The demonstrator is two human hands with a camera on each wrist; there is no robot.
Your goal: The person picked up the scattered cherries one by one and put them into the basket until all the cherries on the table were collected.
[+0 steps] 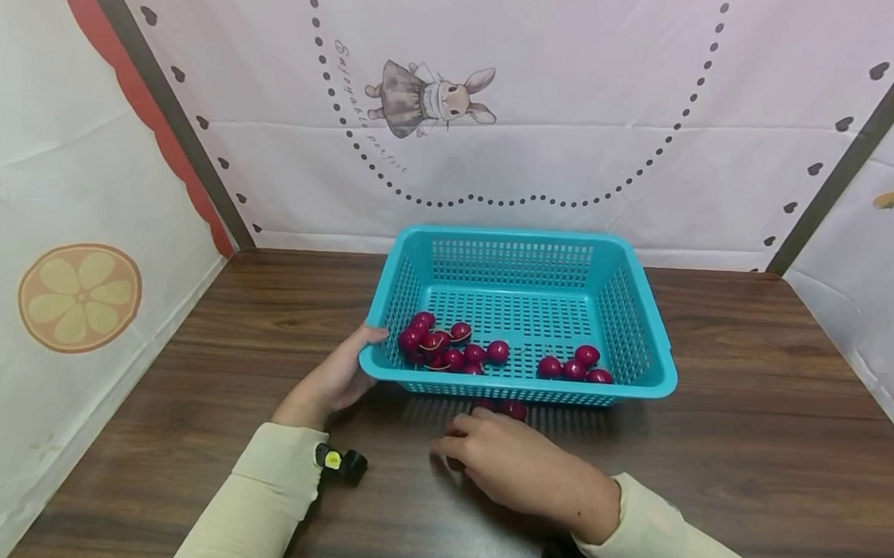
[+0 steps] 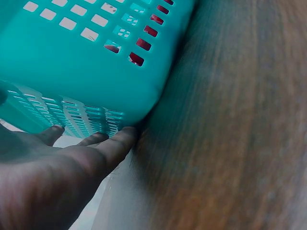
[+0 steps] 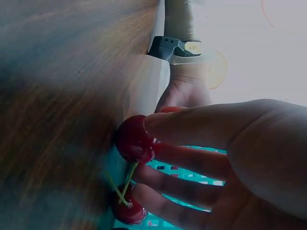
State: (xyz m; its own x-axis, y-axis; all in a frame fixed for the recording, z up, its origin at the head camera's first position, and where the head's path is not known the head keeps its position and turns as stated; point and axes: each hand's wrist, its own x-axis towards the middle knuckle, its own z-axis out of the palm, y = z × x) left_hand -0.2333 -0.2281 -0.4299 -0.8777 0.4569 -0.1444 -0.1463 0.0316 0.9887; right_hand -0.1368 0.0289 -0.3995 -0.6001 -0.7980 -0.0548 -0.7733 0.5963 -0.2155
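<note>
A turquoise plastic basket (image 1: 631, 387) stands on the table, with a cluster of shiny red cherries (image 1: 454, 359) at its left and a smaller group (image 1: 574, 370) toward the right. My left hand (image 1: 346, 371) holds its near left corner, thumb over the rim and fingers (image 2: 115, 143) against the outer wall. Just before the near wall, my right hand (image 1: 511, 459) is low over the table and pinches a cherry (image 3: 135, 139) between thumb and index finger. Another cherry (image 3: 128, 206) with green stems sits by its other fingertips. In the head view, cherries (image 1: 513, 409) show past the knuckles.
The brown wooden table (image 1: 761, 432) extends to both sides. Behind the basket rises a white printed cloth (image 1: 561, 157) with a rabbit figure, and another cloth panel (image 1: 76, 187) stands on the left. Each wrist wears a small black camera (image 1: 350, 466).
</note>
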